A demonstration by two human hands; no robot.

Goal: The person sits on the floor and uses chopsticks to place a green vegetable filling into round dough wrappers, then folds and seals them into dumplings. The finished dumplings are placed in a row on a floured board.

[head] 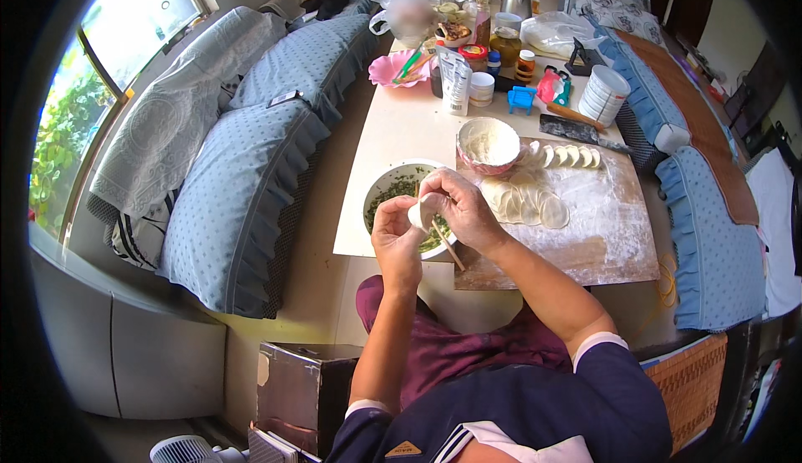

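Both my left hand (396, 228) and my right hand (462, 209) grip a folded dumpling (421, 213) by its edges, raised over a white bowl (369, 195). Green chopped filling (401, 188) fills that bowl, partly hidden by my hands. A pair of wooden chopsticks (450, 251) leans out over the near rim. To the right, overlapping round dough wrappers (529, 203) lie on a floured wooden board (601, 237). Several folded dumplings (571, 156) form a row along its far side. A pink patterned bowl of flour (490, 143) stands at the board's far left corner.
A cleaver (576, 131) and a wooden rolling pin (575, 116) lie beyond the board, near a large tin (604, 94). Jars, a white pouch (453, 80) and a pink dish (400, 69) crowd the far table. Blue-covered sofas (250, 200) flank both sides.
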